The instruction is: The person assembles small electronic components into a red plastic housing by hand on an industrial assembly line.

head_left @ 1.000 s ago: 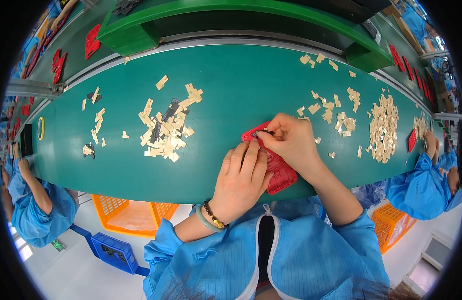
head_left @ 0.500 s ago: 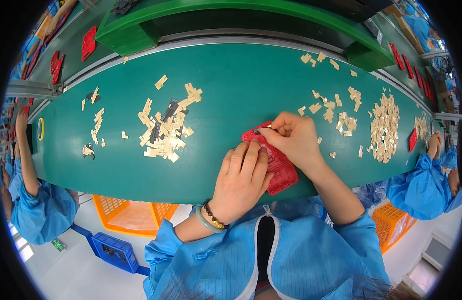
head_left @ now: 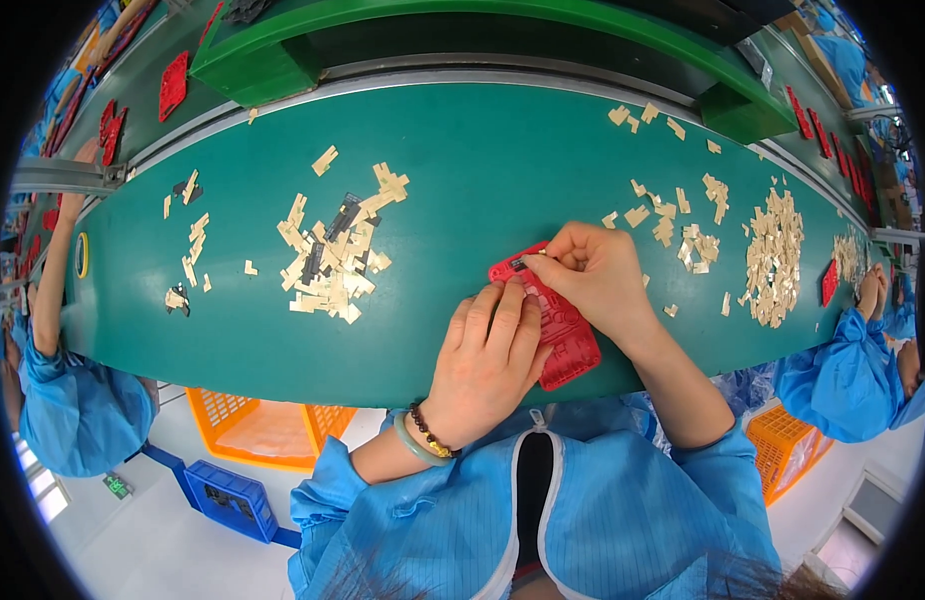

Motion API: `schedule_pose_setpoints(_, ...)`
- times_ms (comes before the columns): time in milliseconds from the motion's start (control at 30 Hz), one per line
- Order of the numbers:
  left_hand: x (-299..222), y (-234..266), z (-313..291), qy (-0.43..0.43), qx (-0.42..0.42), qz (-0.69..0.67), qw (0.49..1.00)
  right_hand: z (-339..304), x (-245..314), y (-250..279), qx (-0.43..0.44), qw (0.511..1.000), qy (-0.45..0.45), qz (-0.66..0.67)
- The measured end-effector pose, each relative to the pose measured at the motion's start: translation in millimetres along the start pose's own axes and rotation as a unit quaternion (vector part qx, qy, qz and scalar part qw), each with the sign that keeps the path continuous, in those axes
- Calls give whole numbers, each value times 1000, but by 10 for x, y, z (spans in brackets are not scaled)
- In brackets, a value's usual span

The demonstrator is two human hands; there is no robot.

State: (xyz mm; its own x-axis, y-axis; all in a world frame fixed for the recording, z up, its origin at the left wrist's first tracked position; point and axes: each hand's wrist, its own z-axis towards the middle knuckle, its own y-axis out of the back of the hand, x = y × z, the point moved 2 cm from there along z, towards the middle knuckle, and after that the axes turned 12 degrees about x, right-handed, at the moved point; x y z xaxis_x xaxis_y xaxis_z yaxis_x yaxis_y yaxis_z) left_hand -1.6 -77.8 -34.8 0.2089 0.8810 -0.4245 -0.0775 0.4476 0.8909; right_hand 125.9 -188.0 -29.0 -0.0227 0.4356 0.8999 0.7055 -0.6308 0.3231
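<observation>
Left hand (head_left: 485, 358) holding red case (head_left: 569, 352), right hand (head_left: 601, 278) — grip unclear, neighbour's arm (head_left: 51, 295) reaching farther

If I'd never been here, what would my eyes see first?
Probably the red piece by the near edge of the green table, with the left hand on it and the right hand at its far end. Then the big heap of cream pieces on the table's right side.

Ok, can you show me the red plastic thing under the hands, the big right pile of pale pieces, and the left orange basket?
Red plastic thing (head_left: 572, 352): head view, its uncovered near end.
Pale pile (head_left: 773, 262): head view, its middle.
Orange basket (head_left: 221, 410): head view, its mesh wall.
</observation>
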Motion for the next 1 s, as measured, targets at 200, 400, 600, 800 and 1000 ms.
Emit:
schedule_pose_setpoints(200, -3, 6, 2, -1, 3, -1, 1000, 14, -12, -13, -12, 999, 11, -31)
schedule_pose_setpoints(400, -2, 0, -4, 2, 8, -3, 1000, 64, 40, 23, 45, 999, -5, -31)
schedule_pose_setpoints(600, 10, 18, 10, 4, 8, -14, 1000, -4, 133, 40, 26, 991, 20, -129)
schedule_pose_setpoints(800, -2, 13, 18, 5, 15, -7, 1000, -3, 205, 16, -30, 948, 121, -294)
schedule_pose_setpoints(1000, -20, -7, 33, 8, 0, 2, 1000, 3, 387, -70, -13, 807, 180, -562)
